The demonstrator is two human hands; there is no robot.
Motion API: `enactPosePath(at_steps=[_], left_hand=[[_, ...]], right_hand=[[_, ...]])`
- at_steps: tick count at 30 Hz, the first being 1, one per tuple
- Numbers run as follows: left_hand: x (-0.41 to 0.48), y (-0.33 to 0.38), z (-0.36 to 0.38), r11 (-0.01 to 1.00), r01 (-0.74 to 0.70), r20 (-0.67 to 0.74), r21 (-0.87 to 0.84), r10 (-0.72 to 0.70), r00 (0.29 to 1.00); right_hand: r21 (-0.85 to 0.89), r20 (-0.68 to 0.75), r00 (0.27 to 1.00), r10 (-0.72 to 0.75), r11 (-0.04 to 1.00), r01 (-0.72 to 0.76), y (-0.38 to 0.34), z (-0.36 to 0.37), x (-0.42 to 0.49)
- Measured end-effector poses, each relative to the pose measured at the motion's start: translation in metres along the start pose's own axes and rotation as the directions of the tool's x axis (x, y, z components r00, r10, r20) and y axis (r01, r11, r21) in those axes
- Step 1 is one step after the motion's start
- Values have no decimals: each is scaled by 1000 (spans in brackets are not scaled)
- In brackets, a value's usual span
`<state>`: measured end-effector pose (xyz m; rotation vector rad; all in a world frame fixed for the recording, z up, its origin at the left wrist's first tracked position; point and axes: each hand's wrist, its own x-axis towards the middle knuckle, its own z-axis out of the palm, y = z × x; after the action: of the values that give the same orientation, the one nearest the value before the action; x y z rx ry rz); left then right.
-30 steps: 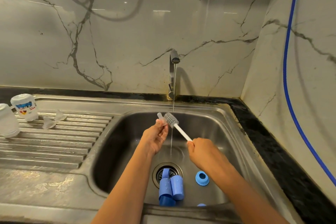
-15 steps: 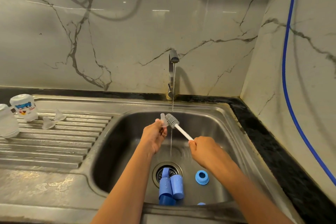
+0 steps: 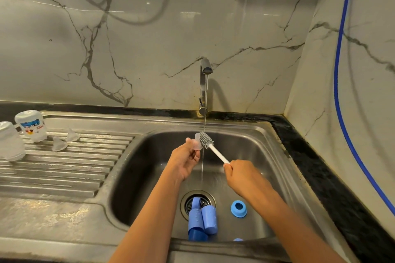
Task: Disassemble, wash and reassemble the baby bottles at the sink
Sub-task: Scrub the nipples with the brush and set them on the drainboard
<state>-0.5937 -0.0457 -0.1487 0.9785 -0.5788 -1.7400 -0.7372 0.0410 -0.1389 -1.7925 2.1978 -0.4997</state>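
Over the sink basin [image 3: 252,147], my left hand [image 3: 183,161] pinches a clear silicone teat [image 3: 197,142] under the thin stream from the tap [image 3: 205,83]. My right hand [image 3: 240,174] grips the white handle of a grey bottle brush [image 3: 207,140], whose bristle head touches the teat. On the basin floor lie blue bottle caps [image 3: 202,219] by the drain and a blue screw ring [image 3: 238,208]. Two upturned bottles, one printed [image 3: 32,125] and one plain [image 3: 9,141], stand on the drainboard with two more clear teats [image 3: 64,141].
The ribbed steel drainboard [image 3: 64,166] fills the left side. A black stone counter edge [image 3: 316,166] runs along the back and right. A blue hose [image 3: 342,92] hangs on the right wall. Another blue piece [image 3: 238,239] peeks out at the basin's near edge.
The brush head has shifted slightly against the teat under the running water. Both hands stay in nearly the same place.
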Motion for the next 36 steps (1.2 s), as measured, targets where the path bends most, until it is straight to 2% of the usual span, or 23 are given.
enactPosePath(at_steps=[4, 8, 10, 13, 16, 20, 22, 24, 31, 33, 36], left_hand=[[-1, 2, 1, 999, -9, 3, -53, 10, 1000], [-1, 1, 1, 998, -60, -34, -35, 59, 998], [1, -1, -1, 996, -80, -17, 31, 80, 997], [0, -2, -2, 987, -48, 65, 154, 38, 997], [-1, -1, -3, 988, 5, 91, 152, -19, 996], [2, -1, -4, 998, -33, -65, -47, 30, 997], [5, -1, -6, 994, -83, -160, -64, 72, 985], [7, -2, -7, 994, -110, -194, -9, 106, 975], [4, -6, -3, 968, -137, -36, 211, 148, 988], [5, -8, -4, 966, -131, -56, 224, 147, 988], [10, -12, -6, 952, -155, -169, 264, 204, 964]], right_hand=[[-24, -6, 1000, -20, 1000, 20, -1, 1, 1], [-44, -3, 1000, -27, 999, 27, -1, 3, 1], [-35, -4, 1000, -22, 999, 22, 0, 4, 1], [-11, -13, 1000, 10, 1000, -10, 3, 3, 2], [-10, -18, 999, 27, 1000, -27, 5, 1, 5], [-43, 23, 1000, 10, 999, -9, 2, 2, 3], [-63, 56, 998, -3, 998, 6, 0, 5, 1], [-61, 57, 998, -4, 998, 8, -1, 8, 1], [-49, 7, 1000, 29, 998, -29, 2, 5, 0], [-28, -16, 999, 46, 999, -46, 1, 3, 0], [1, -96, 995, 30, 1000, -30, -2, -4, 0]])
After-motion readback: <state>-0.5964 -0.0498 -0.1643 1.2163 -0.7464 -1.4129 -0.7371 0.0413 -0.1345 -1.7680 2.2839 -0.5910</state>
